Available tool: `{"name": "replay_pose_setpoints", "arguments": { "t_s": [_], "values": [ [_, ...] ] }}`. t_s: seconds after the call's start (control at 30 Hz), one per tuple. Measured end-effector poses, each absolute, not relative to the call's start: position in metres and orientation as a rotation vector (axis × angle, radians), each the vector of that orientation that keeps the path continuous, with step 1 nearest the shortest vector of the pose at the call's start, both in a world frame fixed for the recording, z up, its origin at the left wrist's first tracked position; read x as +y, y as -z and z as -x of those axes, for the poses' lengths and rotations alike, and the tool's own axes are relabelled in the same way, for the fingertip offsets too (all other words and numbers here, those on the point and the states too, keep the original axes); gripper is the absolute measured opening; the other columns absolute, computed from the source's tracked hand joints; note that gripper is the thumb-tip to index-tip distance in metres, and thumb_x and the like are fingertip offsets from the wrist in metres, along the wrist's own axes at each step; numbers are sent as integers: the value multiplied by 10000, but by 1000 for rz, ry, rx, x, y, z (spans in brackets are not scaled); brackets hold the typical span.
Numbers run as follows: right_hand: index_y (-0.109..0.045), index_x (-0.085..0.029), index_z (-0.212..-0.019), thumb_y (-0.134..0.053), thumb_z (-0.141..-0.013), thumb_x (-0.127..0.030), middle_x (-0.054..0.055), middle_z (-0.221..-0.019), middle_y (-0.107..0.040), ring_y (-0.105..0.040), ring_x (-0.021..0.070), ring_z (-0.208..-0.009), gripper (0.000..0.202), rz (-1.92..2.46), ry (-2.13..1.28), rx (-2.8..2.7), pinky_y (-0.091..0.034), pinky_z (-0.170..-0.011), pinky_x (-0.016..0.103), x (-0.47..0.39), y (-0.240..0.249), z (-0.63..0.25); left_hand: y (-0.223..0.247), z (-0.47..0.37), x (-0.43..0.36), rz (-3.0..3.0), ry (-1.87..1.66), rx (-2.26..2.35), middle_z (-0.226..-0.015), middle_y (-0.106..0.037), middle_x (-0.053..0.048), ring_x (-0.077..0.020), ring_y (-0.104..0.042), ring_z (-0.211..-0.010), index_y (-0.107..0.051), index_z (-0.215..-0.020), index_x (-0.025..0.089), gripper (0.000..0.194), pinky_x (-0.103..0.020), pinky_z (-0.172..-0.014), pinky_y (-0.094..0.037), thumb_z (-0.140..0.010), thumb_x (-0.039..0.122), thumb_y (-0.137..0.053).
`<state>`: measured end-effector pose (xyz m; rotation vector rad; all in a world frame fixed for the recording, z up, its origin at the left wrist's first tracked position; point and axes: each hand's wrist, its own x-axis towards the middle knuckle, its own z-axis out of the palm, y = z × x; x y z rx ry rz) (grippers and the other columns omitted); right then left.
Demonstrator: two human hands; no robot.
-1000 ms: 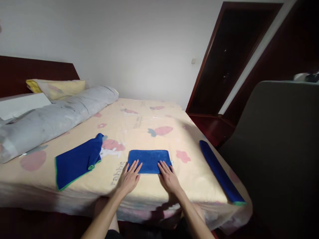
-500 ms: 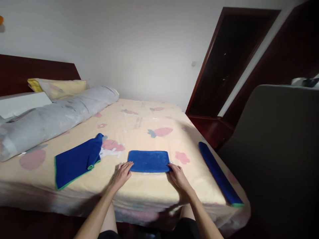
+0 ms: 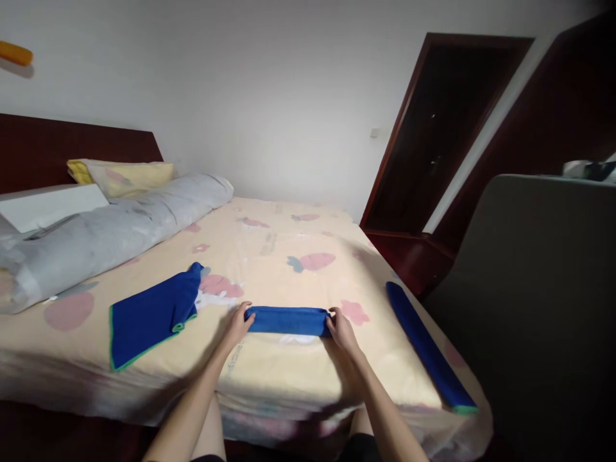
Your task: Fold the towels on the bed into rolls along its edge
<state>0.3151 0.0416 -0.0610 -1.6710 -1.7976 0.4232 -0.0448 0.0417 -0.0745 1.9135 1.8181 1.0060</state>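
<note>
A blue cloth (image 3: 290,321), folded into a narrow strip, lies crosswise on the bed in front of me. My left hand (image 3: 241,321) pinches its left end between thumb and fingers. At the right end, my right hand (image 3: 339,326) grips the cloth in the same way. Another blue cloth with green edging (image 3: 149,317) lies loosely spread to the left, one end bunched up. To the right rests a long, narrow folded blue cloth (image 3: 428,346) with a green end, near the bed's side edge.
The bed (image 3: 289,372) has a yellow patterned sheet. A long grey bundle (image 3: 120,221), a yellow pillow (image 3: 139,179) and a white box (image 3: 52,205) lie at the left. A dark grey panel (image 3: 539,289) stands at the right.
The middle cloth has gone from a flat rectangle to a narrower folded strip. Both hands now grip its ends with curled fingers. The view has shifted slightly.
</note>
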Motion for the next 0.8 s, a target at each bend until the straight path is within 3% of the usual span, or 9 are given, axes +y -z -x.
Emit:
{"name": "replay_pose_setpoints", "arguments": {
  "t_s": [0.13,0.23,0.4,0.6,0.8],
  "values": [
    [-635,-128,-1054,-446,-871,-304,168,-924,-667,-631,295,-924,317,1769,-203,-1760,-467,-840,420,46,61,-309,76,36,42,-1915,-966,2001,-1171,-657,-135,-276,-585,-1139,-624,-1125,183,303,-461,-1001,-422,-835,175,-535],
    [-638,-139,-1152,-385,-923,-274,181,-1186,-633,-564,286,-1144,367,1695,-90,-1825,-395,-1005,441,35,58,-290,72,14,31,-2180,-952,1956,-1365,-563,-139,-263,-478,-1307,-576,-1275,176,458,-454,-1106,-336,-841,95,-455],
    [-403,-148,-1471,-336,-977,-287,146,-1513,-404,-350,252,-1413,517,1274,-37,-2350,-299,-1125,469,8,57,-238,69,-35,8,-2722,-691,1544,-1557,-351,-116,-210,-275,-1458,-321,-1507,127,633,-422,-1179,-239,-878,136,-393],
    [-367,-239,-1500,-390,-957,-272,98,-1555,-327,-301,257,-1444,544,1347,-66,-2460,-287,-1133,509,-1,62,-244,73,-15,3,-2663,-516,1564,-1602,-246,-74,-233,-247,-1470,-276,-1536,241,645,-475,-1173,-213,-916,261,-452],
    [-411,-216,-1470,-367,-922,-179,131,-1523,-381,-366,266,-1410,552,1516,-35,-2381,-289,-1100,566,5,69,-299,71,39,5,-2638,-513,1546,-1568,-335,-63,-203,-294,-1451,-317,-1515,284,592,-454,-1163,-211,-936,250,-439]
  ]
}}
